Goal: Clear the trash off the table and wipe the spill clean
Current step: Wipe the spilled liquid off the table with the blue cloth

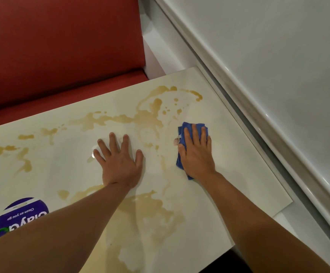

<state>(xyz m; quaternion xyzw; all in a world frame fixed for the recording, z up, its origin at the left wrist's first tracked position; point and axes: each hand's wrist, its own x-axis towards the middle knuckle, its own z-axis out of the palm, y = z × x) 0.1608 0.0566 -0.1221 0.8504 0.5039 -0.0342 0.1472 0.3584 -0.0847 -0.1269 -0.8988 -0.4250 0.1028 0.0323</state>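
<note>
A: Item, nearest edge: a purple round sticker (21,217), partly hidden by the left forearm. No trash is seen on the tabletop (238,174).

B: Noted. Item, left hand (118,164)?

A: Laid flat with fingers spread, nothing held; it is judged to be placed there as a brace.

B: Right hand (196,154)?

A: Pressed palm-down with straight fingers on a folded blue cloth (181,134), near the right edge; the grip is judged flat so pressure is spread for wiping.

B: Spill (150,113)?

A: Tan liquid, scattered from the near edge to the far edge, mostly unwiped. Beyond, a red bench seat (61,56) is recorded.
</note>
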